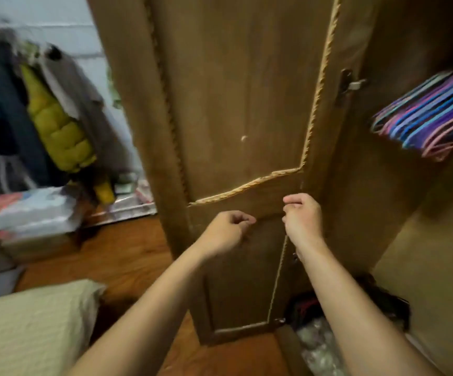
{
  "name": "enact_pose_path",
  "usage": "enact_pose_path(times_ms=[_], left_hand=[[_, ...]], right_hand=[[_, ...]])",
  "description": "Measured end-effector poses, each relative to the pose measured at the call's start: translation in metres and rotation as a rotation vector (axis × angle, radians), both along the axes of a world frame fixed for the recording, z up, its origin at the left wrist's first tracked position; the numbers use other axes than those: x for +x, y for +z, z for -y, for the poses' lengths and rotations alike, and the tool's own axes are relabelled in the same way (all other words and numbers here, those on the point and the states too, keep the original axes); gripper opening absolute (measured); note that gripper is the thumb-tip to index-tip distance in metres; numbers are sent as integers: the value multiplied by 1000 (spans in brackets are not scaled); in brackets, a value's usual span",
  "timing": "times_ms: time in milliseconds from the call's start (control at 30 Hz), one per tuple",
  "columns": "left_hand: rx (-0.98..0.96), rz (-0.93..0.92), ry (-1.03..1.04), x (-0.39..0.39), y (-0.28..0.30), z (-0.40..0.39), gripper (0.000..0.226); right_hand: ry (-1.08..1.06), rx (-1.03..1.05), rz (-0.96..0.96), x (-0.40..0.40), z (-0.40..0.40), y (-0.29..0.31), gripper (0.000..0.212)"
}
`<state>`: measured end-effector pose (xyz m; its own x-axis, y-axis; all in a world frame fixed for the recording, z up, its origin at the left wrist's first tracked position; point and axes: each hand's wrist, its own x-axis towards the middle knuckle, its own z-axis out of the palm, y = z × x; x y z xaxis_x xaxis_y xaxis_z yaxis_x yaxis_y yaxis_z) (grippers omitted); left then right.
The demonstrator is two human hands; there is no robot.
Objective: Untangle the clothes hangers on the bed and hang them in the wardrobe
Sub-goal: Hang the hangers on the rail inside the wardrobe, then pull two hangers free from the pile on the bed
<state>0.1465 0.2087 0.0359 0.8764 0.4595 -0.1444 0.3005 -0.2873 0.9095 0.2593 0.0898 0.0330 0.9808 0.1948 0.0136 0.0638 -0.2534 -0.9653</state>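
At lower left, the bed (30,327) shows only a bare corner with no hangers on it; at centre the left hand (226,230) and right hand (302,217) hover, fingers curled on nothing visible, before the open wardrobe door (236,104). The hangers (431,115) hang bunched at upper right inside the wardrobe (423,213). Packed that tightly, they could snag each other again, and the open door could be knocked by an arm.

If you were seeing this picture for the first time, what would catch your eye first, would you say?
The tall brown wooden wardrobe door with rope-like trim fills the centre, with the left hand and right hand raised before its lower part, fingers curled. At right hangs a bundle of purple, blue and pink hangers; far left, a yellow-green puffer jacket.
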Motion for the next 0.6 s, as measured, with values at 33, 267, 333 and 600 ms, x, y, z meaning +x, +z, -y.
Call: enact_pose_path(times_ms=[33,267,333,600], left_hand=[[-38,-9,86,-32,-10,-7,19],[-250,-32,634,-255,-62,-44,22],[-311,9,766,-318,-69,-41,22],[-430,62,1227,-575,-113,-13,24]], right_hand=[[80,-13,-40,-23,-12,-7,29],[694,-138,-105,-198,-111,-36,28],[844,-196,-96,-255,-133,-38,29],[1320,-336,-161,-504,-194,-69,27]])
